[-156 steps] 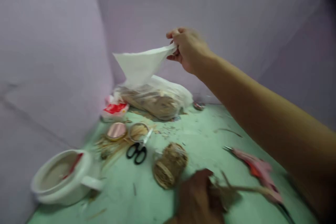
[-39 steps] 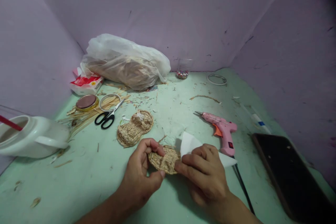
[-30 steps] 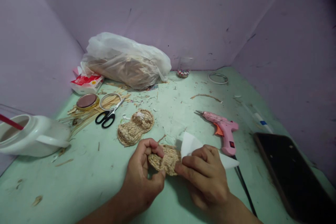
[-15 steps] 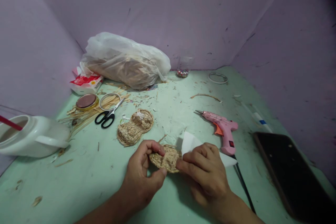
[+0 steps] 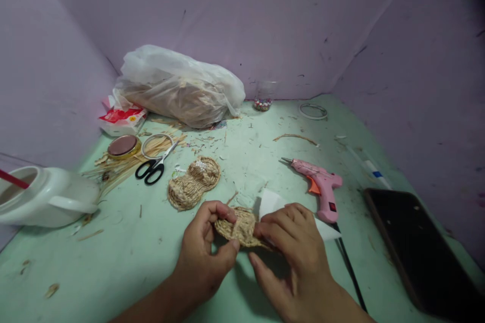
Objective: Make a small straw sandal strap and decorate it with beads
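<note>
A small braided straw piece point(image 5: 242, 229), shaped like a slipper with a raised band across it, is pinched between the fingers and thumb of my left hand point(image 5: 206, 252). At its right end, the fingertips of my right hand point(image 5: 293, 257) touch the weave, while the right thumb is spread away below. A thin straw tail sticks out toward the right fingers, which hide the far right end. Just behind my left hand lies another braided straw piece point(image 5: 193, 184) of similar shape, decorated with white beads.
A pink glue gun point(image 5: 318, 184) lies to the right, near white paper point(image 5: 271, 202) and a phone point(image 5: 413, 247). Scissors point(image 5: 153, 166), a round tin point(image 5: 123, 146) and a white jug point(image 5: 49, 197) are at left. Behind are a plastic bag point(image 5: 182, 88) and a bead cup point(image 5: 264, 98).
My right thumb has moved down and away from the straw piece, opening a gap to the fingers and showing the straw tail. My left hand keeps its pinch.
</note>
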### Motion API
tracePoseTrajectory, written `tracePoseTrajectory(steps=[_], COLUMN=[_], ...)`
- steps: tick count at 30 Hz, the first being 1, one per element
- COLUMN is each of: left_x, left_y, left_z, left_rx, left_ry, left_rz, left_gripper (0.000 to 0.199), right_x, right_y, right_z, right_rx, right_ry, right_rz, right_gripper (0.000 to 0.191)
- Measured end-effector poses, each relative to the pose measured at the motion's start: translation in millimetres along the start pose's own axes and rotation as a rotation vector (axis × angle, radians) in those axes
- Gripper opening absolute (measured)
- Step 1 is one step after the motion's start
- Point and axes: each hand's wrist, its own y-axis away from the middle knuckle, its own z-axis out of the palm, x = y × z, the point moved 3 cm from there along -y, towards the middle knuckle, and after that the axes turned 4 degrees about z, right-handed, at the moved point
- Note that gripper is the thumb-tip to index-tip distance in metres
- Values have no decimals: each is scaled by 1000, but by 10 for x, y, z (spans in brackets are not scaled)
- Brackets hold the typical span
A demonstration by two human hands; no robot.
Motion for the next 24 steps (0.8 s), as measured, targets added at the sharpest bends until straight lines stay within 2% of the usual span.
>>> tracePoseTrajectory(steps=[4,11,16,24], left_x=[-2,-3,7,19], left_y=[16,4,-5,19], left_z=[18,9,10,31], left_rx=[20,2,-106,-1], left_ry=[-4,-3,43,24], left_rz=[0,6,-2,-51], left_gripper=[26,28,29,32], right_x=[-1,3,15,12], right_y=[-1,-15,-14,-7], right_z=[50,61,43,35], right_rx=[33,77,55,45], right_ry=[55,68,69,53], right_rz=[15,-6,-10,-12], right_gripper=[4,3,4,4])
